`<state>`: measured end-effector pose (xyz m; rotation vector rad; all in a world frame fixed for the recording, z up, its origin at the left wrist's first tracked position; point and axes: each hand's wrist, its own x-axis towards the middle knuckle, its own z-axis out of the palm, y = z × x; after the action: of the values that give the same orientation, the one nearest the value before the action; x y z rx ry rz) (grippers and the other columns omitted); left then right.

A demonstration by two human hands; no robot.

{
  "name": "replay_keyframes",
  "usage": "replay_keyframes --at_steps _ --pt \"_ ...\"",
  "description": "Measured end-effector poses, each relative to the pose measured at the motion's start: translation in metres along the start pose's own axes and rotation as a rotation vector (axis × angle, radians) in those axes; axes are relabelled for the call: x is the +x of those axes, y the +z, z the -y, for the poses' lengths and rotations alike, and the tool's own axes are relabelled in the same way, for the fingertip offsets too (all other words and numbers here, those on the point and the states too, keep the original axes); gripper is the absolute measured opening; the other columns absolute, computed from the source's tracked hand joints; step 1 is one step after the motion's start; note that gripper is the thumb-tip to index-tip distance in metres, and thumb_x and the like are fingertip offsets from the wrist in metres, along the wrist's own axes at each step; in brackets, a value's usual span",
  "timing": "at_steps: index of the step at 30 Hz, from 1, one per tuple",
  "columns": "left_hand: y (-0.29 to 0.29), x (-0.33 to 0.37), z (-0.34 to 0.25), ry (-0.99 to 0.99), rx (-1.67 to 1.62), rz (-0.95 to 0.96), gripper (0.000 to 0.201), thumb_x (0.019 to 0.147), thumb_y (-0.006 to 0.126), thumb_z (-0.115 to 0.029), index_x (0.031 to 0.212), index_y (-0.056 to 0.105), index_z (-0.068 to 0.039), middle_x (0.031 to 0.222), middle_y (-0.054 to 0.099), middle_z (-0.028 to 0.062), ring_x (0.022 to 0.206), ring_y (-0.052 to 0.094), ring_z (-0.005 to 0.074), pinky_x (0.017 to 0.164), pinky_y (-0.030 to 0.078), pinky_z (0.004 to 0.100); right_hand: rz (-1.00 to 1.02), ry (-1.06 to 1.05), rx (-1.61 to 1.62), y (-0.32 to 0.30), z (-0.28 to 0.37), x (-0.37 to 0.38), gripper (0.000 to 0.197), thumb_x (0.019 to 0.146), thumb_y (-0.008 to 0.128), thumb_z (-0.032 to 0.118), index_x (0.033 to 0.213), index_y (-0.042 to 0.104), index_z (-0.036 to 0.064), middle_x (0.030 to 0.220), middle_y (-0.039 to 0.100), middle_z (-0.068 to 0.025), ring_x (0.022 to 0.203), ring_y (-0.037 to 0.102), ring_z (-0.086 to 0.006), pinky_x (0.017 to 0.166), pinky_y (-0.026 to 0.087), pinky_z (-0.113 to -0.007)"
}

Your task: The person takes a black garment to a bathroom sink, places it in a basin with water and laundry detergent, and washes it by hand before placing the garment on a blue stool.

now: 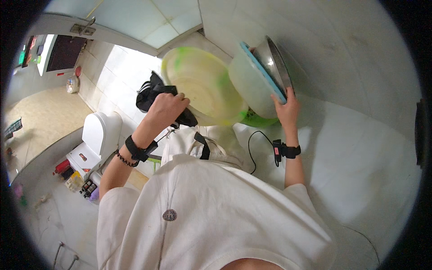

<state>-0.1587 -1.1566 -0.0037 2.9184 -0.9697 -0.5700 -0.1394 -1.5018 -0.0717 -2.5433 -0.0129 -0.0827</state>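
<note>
Toilet (pixel 100 135) left, bowl (pixel 275 63) right

A cloth (pixel 153 92) is in the left hand (pixel 167 109); right of it come one basin (pixel 200 85), a second basin (pixel 252 81), then the bowl, by the right hand (pixel 288 110). Bottles (pixel 89 188) sit near the toilet.

Bathroom, tight space. Pale grey-white marbled wall (pixel 346 58) along the right, faint stains. Frosted pale-blue glass panel (pixel 135 20) at top left, silver metal lever handle (pixel 83 29) on the light frame beside it. Floor of pale rectangular tiles (pixel 100 67), strong white glare patch (pixel 128 63) on it. White toilet with upright lid (pixel 96 132) at left, coloured bottles (pixel 74 181) beside it. Far left, flat beige surface (pixel 42 110), kind unclear. Silver metal fittings (pixel 58 252) low left
</note>
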Motion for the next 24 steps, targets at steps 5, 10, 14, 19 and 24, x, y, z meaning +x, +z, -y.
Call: replay_keyframes --at_steps 5,10,14,19,24 --pt "-0.009 -0.049 0.007 -0.288 -0.080 0.023 0.041 0.056 0.062 -0.003 0.095 0.051 -0.006 0.095 0.054 0.0054 0.070 0.057 0.0241 0.060 0.046 0.0315 0.050 -0.017 -0.274 0.019 -0.007 -0.005 0.037 0.070 0.063 0.021 0.099 0.049 0.0022 0.088 0.057 -0.0142 0.081 0.053 -0.0304 0.066 0.042 -0.039" --pt "0.000 -0.107 0.009 -0.465 -0.159 -0.113 0.045 0.053 0.062 -0.001 0.095 0.048 -0.006 0.093 0.054 0.0065 0.070 0.056 0.0255 0.059 0.045 0.0343 0.179 -0.047 -0.331 0.061 -0.030 -0.028 0.037 0.072 0.060 0.020 0.103 0.048 0.0033 0.096 0.055 -0.0139 0.088 0.052 -0.0281 0.079 0.037 -0.038" --pt "0.010 -0.138 0.005 -0.698 -0.236 -0.110 0.044 0.054 0.060 0.000 0.096 0.050 -0.009 0.091 0.055 0.0062 0.074 0.056 0.0278 0.063 0.045 0.0352 0.358 0.019 -0.395 0.099 -0.045 -0.040 0.037 0.075 0.058 0.019 0.105 0.046 0.0035 0.103 0.052 -0.0133 0.096 0.048 -0.0267 0.087 0.031 -0.039" --pt "0.037 -0.159 0.011 -0.879 -0.271 -0.168 0.042 0.054 0.060 0.000 0.094 0.053 -0.010 0.089 0.057 0.0067 0.076 0.056 0.0275 0.066 0.045 0.0357 0.523 0.067 -0.471 0.130 -0.057 -0.058 0.043 0.075 0.058 0.022 0.111 0.043 0.0032 0.110 0.048 -0.0130 0.106 0.041 -0.0275 0.091 0.030 -0.042" --pt "0.060 -0.171 0.025 -0.929 -0.291 -0.246 0.041 0.054 0.062 -0.002 0.093 0.055 -0.010 0.088 0.057 0.0071 0.077 0.056 0.0270 0.066 0.045 0.0354 0.718 0.348 -0.610 0.136 -0.059 -0.058 0.062 0.069 0.064 0.030 0.119 0.038 0.0044 0.122 0.038 -0.0144 0.116 0.030 -0.0298 0.094 0.026 -0.046"
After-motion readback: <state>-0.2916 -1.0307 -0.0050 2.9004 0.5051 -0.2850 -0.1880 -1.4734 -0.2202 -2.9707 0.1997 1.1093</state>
